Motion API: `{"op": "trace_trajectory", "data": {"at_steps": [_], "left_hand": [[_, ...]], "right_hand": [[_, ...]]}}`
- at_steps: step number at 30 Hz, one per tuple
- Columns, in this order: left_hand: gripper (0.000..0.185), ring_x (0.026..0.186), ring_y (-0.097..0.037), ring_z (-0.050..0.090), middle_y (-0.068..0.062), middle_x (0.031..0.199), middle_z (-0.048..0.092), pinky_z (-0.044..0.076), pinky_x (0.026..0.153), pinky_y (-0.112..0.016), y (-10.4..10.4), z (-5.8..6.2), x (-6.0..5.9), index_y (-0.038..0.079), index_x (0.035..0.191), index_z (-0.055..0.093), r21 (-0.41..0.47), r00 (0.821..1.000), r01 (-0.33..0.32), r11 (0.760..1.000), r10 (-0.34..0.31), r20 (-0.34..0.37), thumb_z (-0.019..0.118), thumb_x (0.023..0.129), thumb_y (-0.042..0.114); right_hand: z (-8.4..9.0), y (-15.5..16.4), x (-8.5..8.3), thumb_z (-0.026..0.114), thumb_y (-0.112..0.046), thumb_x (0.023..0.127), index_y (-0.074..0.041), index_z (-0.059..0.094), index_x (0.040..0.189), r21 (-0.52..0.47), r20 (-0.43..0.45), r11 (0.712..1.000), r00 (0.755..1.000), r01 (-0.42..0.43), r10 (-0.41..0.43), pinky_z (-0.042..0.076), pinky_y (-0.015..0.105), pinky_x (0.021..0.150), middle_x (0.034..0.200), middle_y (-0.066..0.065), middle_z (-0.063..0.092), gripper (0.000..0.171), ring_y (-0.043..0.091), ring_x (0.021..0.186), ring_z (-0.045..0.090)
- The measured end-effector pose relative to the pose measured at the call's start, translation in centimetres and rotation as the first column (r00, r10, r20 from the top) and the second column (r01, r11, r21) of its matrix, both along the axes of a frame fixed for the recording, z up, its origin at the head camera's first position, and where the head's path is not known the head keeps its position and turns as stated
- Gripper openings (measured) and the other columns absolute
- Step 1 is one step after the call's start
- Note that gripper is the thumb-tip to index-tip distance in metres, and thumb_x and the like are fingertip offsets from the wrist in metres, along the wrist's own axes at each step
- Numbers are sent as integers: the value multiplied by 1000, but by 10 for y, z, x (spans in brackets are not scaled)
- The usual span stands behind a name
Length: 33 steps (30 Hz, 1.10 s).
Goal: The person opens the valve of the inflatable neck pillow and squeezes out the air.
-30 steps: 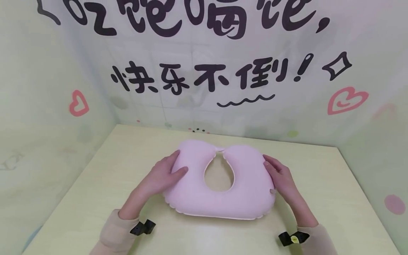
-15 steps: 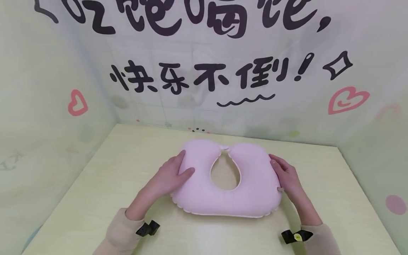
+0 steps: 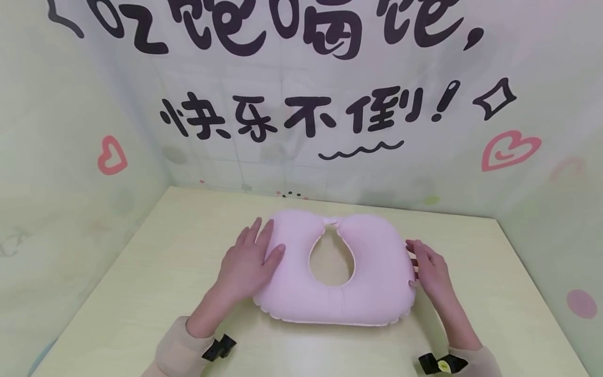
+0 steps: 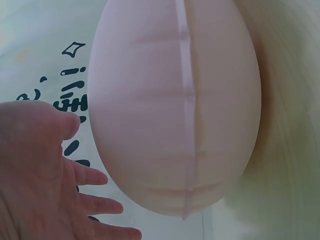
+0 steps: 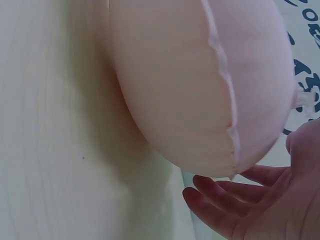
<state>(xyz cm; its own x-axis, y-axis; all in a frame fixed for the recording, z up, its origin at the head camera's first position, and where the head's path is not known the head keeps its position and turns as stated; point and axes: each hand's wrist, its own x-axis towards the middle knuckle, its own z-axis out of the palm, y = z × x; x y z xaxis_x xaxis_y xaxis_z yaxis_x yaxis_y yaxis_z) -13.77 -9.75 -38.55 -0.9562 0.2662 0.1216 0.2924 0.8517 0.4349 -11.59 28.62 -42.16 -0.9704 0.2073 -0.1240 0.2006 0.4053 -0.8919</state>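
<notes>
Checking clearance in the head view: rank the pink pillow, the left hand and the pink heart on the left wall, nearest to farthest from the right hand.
1. pink pillow, right beside the right hand.
2. left hand, across the pillow.
3. pink heart, up on the left wall.

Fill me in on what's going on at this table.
A person has a pink inflated neck pillow lying flat on a pale table. The left hand rests open against its left side, thumb on top. The right hand is open beside its right edge, fingers straight, barely touching if at all.
</notes>
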Motion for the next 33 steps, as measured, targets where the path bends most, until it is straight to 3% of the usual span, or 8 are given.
{"op": "trace_trajectory", "data": {"at_steps": [5, 9, 13, 17, 22, 25, 28, 33], "left_hand": [[62, 147, -53, 26, -18, 164, 32, 34, 101, -77, 9, 0, 3, 6, 157, 42, -11, 995, 23, 1000, -23, -100, 52, 106, 40], [60, 149, -50, 23, -15, 165, 32, 28, 107, -76, 15, -2, 3, 9, 156, 45, -25, 989, 42, 999, -45, -144, 53, 106, 41], [60, 150, -48, 22, -14, 164, 33, 26, 108, -76, 20, -4, 3, 10, 155, 46, -55, 986, 51, 997, -59, -155, 52, 106, 43], [64, 151, -46, 21, -13, 164, 34, 22, 109, -77, 23, -5, 4, 10, 156, 46, -94, 988, 38, 995, -52, -148, 53, 104, 47], [66, 152, -45, 20, -13, 164, 35, 21, 109, -77, 26, -5, 4, 11, 155, 46, -113, 987, 48, 992, -64, -146, 55, 103, 50], [66, 152, -45, 20, -14, 164, 34, 21, 110, -76, 28, -7, 4, 12, 155, 47, -116, 987, 57, 992, -74, -142, 55, 103, 50], [65, 152, -45, 21, -14, 164, 35, 22, 110, -76, 30, -10, 3, 12, 155, 47, -118, 986, 61, 991, -78, -145, 55, 103, 50], [65, 152, -44, 22, -15, 162, 37, 22, 111, -75, 35, -14, 2, 8, 154, 48, -103, 985, 84, 991, -98, -144, 55, 103, 48]], "right_hand": [[7, -1, 16, 36, -42, 112, 1, 56, 144, 144, -136, 989, 991, 35, -16, 54, 27, 84, 142, 25, 58, 58, 42, 121, 61], [10, -5, 30, 52, -34, 109, -1, 61, 139, 286, -250, 956, 968, 59, 15, 54, 44, 85, 131, 26, 64, 46, 45, 108, 67], [10, -9, 44, 65, -27, 102, -1, 60, 138, 379, -329, 924, 941, 56, 78, 53, 55, 83, 136, 23, 60, 45, 43, 113, 61], [9, -13, 53, 76, -22, 94, -2, 63, 133, 476, -397, 875, 909, 88, 125, 52, 45, 75, 136, 17, 61, 45, 34, 109, 59], [6, -17, 56, 83, -12, 83, -2, 70, 121, 538, -504, 829, 846, 151, 173, 50, 39, 69, 123, 15, 69, 41, 30, 100, 62], [5, -19, 57, 83, -7, 82, -3, 72, 113, 526, -525, 838, 832, 149, 182, 52, 35, 63, 107, 11, 73, 33, 29, 87, 67], [4, -19, 58, 80, -4, 85, -5, 73, 108, 503, -506, 855, 846, 131, 168, 52, 27, 57, 95, 6, 74, 24, 26, 73, 68], [1, -16, 59, 80, -1, 85, -6, 72, 104, 464, -500, 876, 855, 130, 138, 48, 17, 56, 93, 2, 74, 21, 16, 73, 69]]}}
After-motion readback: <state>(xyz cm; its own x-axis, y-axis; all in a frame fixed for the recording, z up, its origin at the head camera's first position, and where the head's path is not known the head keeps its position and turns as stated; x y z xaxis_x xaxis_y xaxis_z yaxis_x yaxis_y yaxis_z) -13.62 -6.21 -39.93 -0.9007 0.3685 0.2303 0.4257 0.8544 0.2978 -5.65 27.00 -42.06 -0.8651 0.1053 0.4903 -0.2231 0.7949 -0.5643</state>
